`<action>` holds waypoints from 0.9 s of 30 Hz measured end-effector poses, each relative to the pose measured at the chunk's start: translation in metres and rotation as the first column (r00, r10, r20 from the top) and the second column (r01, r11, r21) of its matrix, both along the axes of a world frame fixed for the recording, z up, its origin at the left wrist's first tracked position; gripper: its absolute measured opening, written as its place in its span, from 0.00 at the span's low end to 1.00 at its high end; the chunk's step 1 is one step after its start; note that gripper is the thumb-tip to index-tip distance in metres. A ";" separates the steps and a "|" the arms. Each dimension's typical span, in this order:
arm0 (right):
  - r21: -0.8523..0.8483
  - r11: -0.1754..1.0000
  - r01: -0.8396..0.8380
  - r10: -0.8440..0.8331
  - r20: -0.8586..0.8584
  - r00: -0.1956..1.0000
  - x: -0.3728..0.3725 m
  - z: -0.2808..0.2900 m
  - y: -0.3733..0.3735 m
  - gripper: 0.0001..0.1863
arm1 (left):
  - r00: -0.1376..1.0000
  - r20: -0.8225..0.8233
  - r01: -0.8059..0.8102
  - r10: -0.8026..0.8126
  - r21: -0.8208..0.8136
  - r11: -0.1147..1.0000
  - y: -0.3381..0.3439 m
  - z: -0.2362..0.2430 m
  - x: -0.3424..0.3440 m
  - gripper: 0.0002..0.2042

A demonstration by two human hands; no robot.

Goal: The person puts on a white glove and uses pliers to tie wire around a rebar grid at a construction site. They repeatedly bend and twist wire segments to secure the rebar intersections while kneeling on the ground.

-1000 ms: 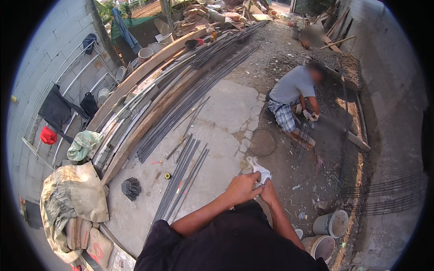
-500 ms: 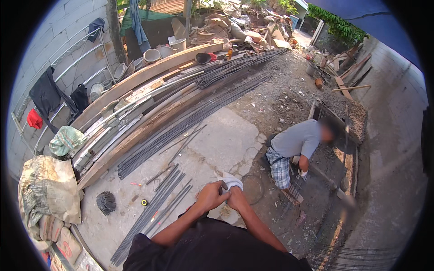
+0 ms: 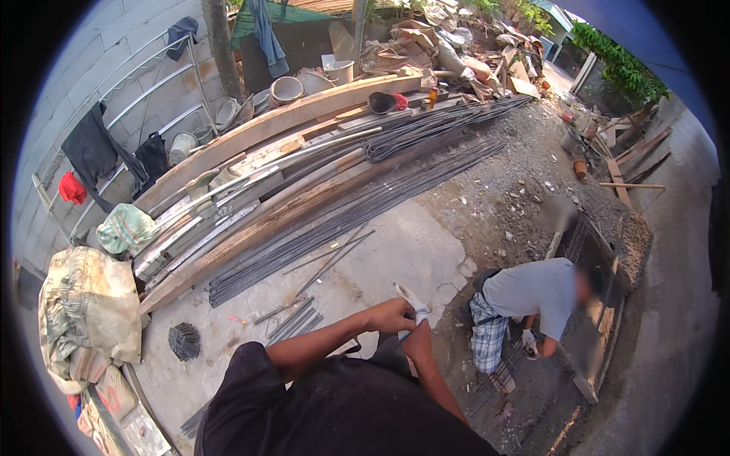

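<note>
My left hand [image 3: 391, 315] is closed, its fingers pinching a white work glove [image 3: 420, 308] in front of my body. The bare back of my right hand [image 3: 416, 343] shows right behind the glove's cuff. Its fingers are hidden by the glove, so I cannot see whether they are inside it or gripping it. Below my hands lies a concrete slab [image 3: 411, 239]. Short cut steel bars [image 3: 295, 321] lie on it by my left forearm, which partly covers them. A dark bundle of short wires [image 3: 184, 341] rests farther left.
A co-worker [image 3: 528, 296] in a grey shirt bends over a formwork trench to the right, hands low. Long rebars [image 3: 357, 213] and timber planks [image 3: 228, 247] run across the far left. Stacked sacks [image 3: 87, 304] stand at the left; rubble [image 3: 525, 201] covers the ground beyond.
My view has turned, so the scene sits farther right and lower. My left forearm now lies across the cut bars. Both hands have stayed at the white glove.
</note>
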State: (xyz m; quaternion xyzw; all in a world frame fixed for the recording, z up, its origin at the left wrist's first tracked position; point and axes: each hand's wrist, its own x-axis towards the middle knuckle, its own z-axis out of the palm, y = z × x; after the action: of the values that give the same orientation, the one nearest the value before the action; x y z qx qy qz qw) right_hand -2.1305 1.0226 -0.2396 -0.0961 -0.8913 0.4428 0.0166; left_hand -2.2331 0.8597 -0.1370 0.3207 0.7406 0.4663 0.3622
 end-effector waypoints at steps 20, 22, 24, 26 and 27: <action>-0.940 0.147 -0.306 -0.044 -0.315 0.948 -0.527 0.227 0.239 0.22 | 0.536 -0.524 -0.414 0.662 0.520 0.747 0.265 0.096 -0.414 0.15; -0.962 0.119 -0.247 -0.125 -0.261 0.957 -0.574 0.211 0.272 0.25 | 0.544 -0.533 -0.344 0.648 0.563 0.752 0.283 0.108 -0.468 0.14; -0.946 0.290 -0.143 -0.201 -0.206 0.958 -0.618 0.147 0.335 0.32 | 0.564 -0.488 -0.217 0.666 0.691 0.689 0.313 0.095 -0.518 0.13; -0.950 0.275 -0.146 -0.339 -0.238 0.910 -0.647 0.188 0.352 0.27 | 0.687 -0.496 -0.109 0.531 0.652 0.750 0.342 0.111 -0.580 0.12; -0.956 0.252 -0.149 -0.414 -0.246 0.877 -0.659 0.209 0.354 0.24 | 0.740 -0.509 -0.045 0.440 0.615 0.787 0.354 0.118 -0.605 0.11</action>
State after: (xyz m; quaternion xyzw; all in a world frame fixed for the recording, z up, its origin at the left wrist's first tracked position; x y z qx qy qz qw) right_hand -2.7890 1.3770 -0.0306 -0.0578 -0.3935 0.8953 0.2003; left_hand -2.8381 1.2136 -0.0193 0.4449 0.6820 0.5742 -0.0856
